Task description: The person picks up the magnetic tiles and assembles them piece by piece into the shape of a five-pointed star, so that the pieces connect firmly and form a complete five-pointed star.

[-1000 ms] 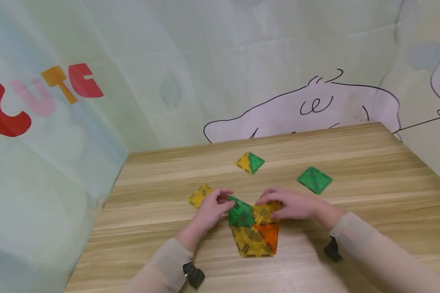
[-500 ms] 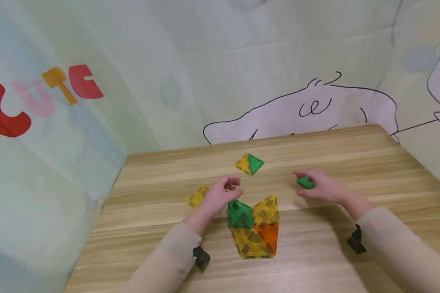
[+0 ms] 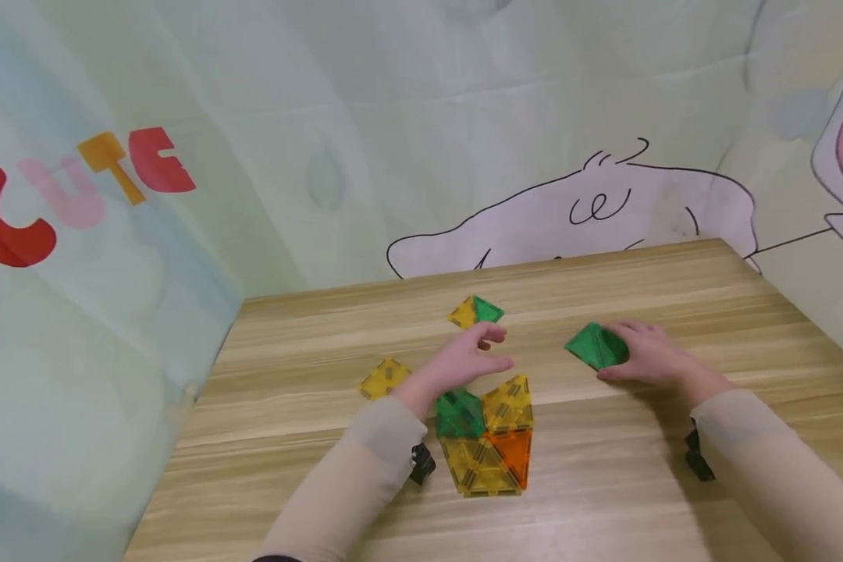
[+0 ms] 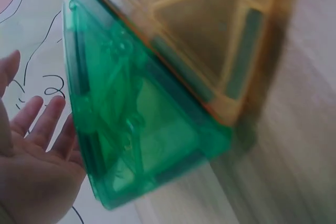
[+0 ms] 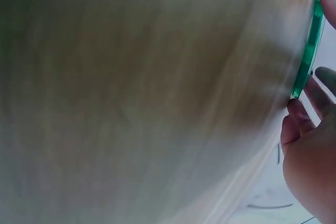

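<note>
In the head view my right hand holds the right side of two green triangular magnetic tiles, thumb at the near corner and fingers at the far edge. The right wrist view catches a green tile edge-on at the fingertips. My left hand, thumb and fingers spread apart, hovers with nothing in it behind the joined group of tiles. That group has a green part, a yellow part, an orange triangle and yellow triangles in front. Close up in the left wrist view are a green triangle and a yellow-orange tile.
A yellow-and-green tile pair lies at the back of the wooden table. Yellow tiles lie to the left, partly behind the left forearm. A printed curtain hangs along the table's back edge.
My right hand has let go of the group's yellow part and moved right to the green tiles. My left hand has left the group's green part and moved up and right.
</note>
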Available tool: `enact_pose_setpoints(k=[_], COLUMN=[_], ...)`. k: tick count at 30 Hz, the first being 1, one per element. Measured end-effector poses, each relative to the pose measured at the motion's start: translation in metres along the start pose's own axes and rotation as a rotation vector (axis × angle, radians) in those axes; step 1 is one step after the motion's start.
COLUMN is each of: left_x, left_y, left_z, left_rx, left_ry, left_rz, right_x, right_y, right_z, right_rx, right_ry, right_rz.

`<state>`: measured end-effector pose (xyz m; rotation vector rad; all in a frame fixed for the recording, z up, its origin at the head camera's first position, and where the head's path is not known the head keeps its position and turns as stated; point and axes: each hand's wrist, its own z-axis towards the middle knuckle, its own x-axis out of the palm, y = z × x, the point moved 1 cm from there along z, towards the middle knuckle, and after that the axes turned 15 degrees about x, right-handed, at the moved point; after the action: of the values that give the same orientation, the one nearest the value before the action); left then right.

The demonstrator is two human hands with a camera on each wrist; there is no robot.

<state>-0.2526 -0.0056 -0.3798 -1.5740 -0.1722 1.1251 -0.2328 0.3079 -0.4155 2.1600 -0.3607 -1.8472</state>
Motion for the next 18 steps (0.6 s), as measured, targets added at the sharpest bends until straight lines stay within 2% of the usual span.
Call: enact_pose_setpoints(k=[3, 11, 18], left_x=[0.005, 0.007, 0.008], left_y=[-0.003, -0.001, -0.005], left_z=[0.006, 0.008, 0.014], left_rx=[0.001, -0.014, 0.008], left_ry=[0.028, 0.049, 0.092], left_rz=[0.015, 0.042, 0.097], right_x=[0.002, 0.010, 0.011], right_y=[0.004, 0.018, 0.014], right_z=[0.000, -0.003, -0.013], right_rx=[-0.006, -0.071, -0.146], right_ry=[-0.004, -0.051, 0.015], right_rz=[-0.015, -0.034, 0.012])
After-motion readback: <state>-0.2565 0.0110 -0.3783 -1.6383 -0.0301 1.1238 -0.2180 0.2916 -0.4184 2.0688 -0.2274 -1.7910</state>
